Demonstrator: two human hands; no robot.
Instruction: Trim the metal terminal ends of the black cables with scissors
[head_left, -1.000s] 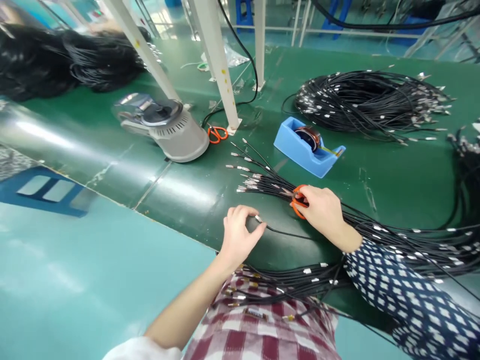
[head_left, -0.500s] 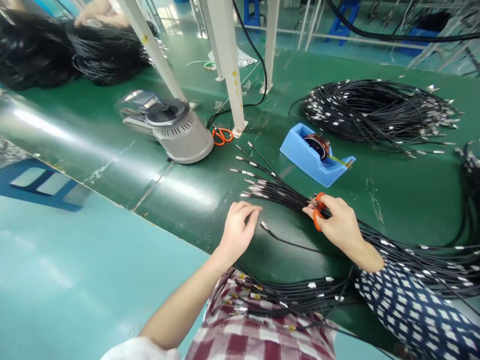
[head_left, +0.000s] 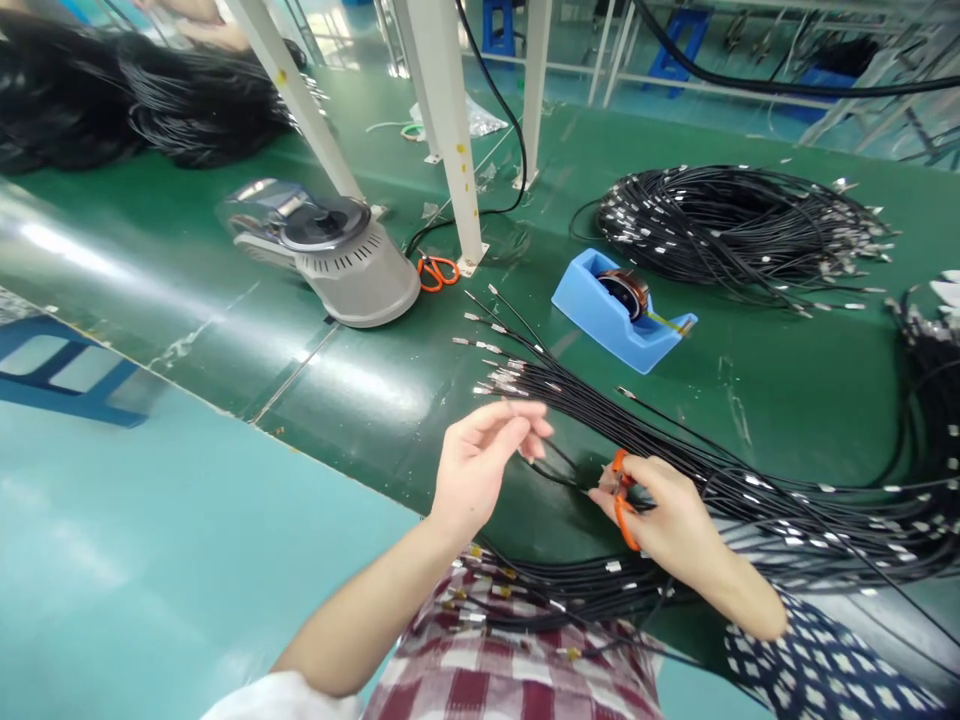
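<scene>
Little room separates left hand from table edge.

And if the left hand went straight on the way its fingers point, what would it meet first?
For the left hand, most likely the bundle of black cables just beyond its fingers; from this single view, whether it would touch them or pass above is unclear.

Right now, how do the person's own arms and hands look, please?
The left hand and right hand wear no gloves. The left forearm is bare up to a white sleeve; the right sleeve is dark blue with white diamond-like marks.
</scene>
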